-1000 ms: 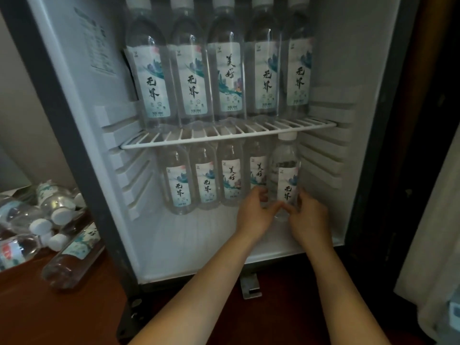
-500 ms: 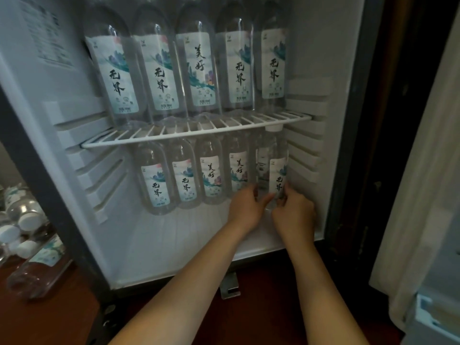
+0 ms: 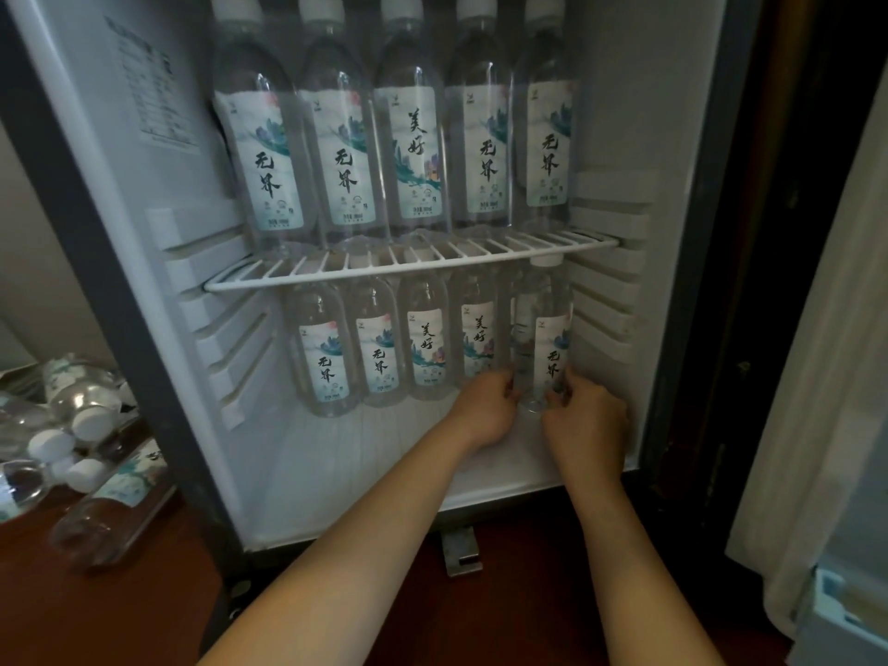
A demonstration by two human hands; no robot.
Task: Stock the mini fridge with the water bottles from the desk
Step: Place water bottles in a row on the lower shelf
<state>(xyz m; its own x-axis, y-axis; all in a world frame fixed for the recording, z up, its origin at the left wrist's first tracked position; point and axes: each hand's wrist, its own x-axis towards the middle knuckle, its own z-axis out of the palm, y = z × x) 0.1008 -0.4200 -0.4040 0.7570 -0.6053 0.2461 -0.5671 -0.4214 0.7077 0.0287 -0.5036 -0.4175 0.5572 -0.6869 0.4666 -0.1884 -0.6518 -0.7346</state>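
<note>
Pinching upright bottle (image 3: 545, 338) low, left hand (image 3: 485, 408), right hand (image 3: 584, 425), both outstretched

Likely a hotel or guest room: compact mini fridge (image 3: 624, 113) with a white plastic interior and one wire shelf (image 3: 408, 270), set into a dark wood cabinet surround (image 3: 807, 233); it is stocked only with identical labelled water bottles (image 3: 413, 151) in neat rows above and below the shelf, with loose bottles (image 3: 86, 401) of the same brand lying on a dark reddish wooden desk (image 3: 72, 617) at left; a pale curtain (image 3: 817, 377) hangs at the right edge; plain light wall (image 3: 29, 281) behind the desk; dim indoor light; printed sticker (image 3: 149, 98) on the fridge's inner left wall, text too small to read
</note>
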